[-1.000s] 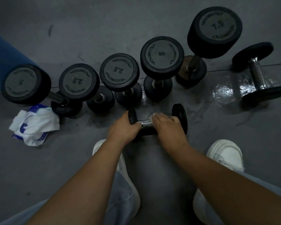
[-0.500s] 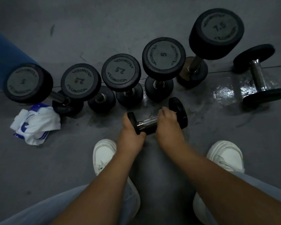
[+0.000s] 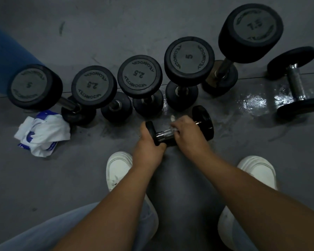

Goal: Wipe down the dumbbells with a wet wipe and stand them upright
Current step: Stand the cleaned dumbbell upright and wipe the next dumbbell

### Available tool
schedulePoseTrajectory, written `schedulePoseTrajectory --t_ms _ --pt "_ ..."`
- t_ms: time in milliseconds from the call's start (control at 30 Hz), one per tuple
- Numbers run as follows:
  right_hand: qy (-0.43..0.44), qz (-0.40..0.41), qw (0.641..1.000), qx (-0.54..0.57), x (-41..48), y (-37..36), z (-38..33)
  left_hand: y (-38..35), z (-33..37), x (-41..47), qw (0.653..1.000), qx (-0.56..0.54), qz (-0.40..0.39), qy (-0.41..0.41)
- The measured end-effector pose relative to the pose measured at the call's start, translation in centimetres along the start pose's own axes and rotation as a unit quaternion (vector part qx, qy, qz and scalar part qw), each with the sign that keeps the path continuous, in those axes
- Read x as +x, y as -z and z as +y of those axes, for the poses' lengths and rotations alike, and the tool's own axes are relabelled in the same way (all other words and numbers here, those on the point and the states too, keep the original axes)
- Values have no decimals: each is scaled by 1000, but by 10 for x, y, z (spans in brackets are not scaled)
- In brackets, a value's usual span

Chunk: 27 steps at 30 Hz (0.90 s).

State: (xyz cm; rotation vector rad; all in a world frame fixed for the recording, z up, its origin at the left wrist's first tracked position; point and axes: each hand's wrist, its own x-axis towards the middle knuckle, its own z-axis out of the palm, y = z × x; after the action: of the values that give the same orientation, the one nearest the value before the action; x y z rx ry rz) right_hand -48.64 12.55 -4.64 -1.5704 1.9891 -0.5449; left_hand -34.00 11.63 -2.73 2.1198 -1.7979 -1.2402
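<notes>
1. My left shoe (image 3: 119, 167) and right shoe (image 3: 257, 171) stand apart on the grey floor (image 3: 43, 187), with bare floor between them and to either side.
2. The small dumbbell (image 3: 165, 134) is just beyond my shoes. Its long axis runs left to right, with the right head angled away from me. I cannot tell whether it touches the floor.
3. My left hand (image 3: 149, 144) grips the left head from the near side. My right hand (image 3: 187, 134) is curled over the chrome handle, pressing the wet wipe (image 3: 173, 118) onto it.
4. The crumpled wipe pack (image 3: 42, 133) lies well to the left.
5. A row of five upright dumbbells (image 3: 140, 77) stands just beyond, its bases near the small dumbbell's far head.
6. To the far right there is a wet patch (image 3: 252, 102) and a lying dumbbell (image 3: 295, 83).
</notes>
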Motion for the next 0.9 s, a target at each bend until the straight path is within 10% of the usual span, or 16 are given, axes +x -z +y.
schedulePoseTrajectory --t_ms 200,533,900 --pt "89 -45 985 -138 -8 1 4 0 -1 2 1000 0 2 1" --pt "-109 43 990 79 -4 9 -4 1 -1 4 1000 -9 -1 -4" --pt "-79 51 995 -16 -1 14 1 1 0 2 1000 -16 2 -4"
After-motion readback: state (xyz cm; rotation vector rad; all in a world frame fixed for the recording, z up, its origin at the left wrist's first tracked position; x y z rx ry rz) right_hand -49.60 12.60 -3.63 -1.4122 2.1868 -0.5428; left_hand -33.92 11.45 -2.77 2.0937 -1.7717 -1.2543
